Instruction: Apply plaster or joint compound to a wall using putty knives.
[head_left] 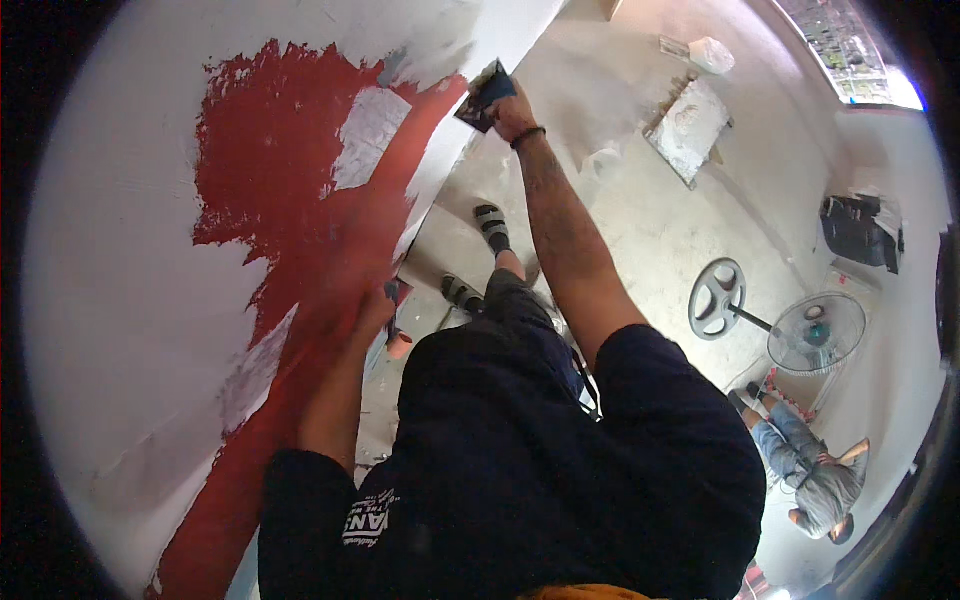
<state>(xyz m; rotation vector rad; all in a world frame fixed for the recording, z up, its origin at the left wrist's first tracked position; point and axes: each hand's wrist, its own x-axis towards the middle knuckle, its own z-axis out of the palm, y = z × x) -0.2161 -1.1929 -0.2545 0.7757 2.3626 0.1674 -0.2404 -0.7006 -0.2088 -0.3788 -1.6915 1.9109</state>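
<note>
My right hand (pixel 513 114) grips a wide scraper (pixel 482 97) with a dark, smudged blade, held at the edge of the white wall (pixel 120 230). The wall carries a large ragged red patch (pixel 265 140) with patches of pale plaster through it. My left hand (pixel 376 308) is low beside the wall, closed on a grey tool (pixel 392 294) that is mostly hidden by the hand. My sandalled feet stand on the pale, dusty floor below.
A fan (pixel 815 332) on a stand with a round base (pixel 717 298) is at the right. A person (pixel 815 480) reclines near it by the far wall. A plaster-smeared board (pixel 688 130), a white container (pixel 712 55) and a dark bundle (pixel 860 232) lie around the floor's edges.
</note>
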